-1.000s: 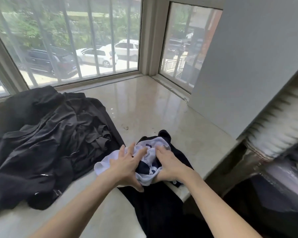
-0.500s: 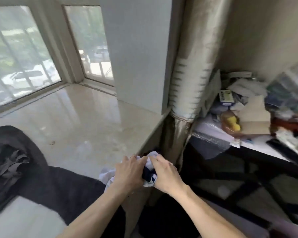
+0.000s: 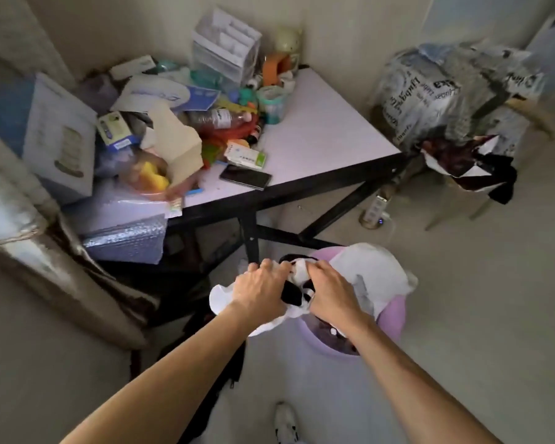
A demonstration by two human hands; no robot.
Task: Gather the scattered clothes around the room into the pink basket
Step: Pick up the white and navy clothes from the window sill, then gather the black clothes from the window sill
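Both left hand [image 3: 260,290] and right hand [image 3: 330,293] clutched a patterned garment [image 3: 297,277] over the pink basket [image 3: 394,315]. White clothing [image 3: 369,270] already lay beneath them; only the drop was left.

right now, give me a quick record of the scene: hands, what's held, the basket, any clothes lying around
left hand: grips the garment on its left side
right hand: grips the same garment on its right side
garment: white and dark, bunched between both hands over the basket's rim, not yet dropped in
pink basket: on the floor by the table, white cloth already in it
table: cluttered towards the wall, phone near its front edge
not gathered: dark clothes pile at far right
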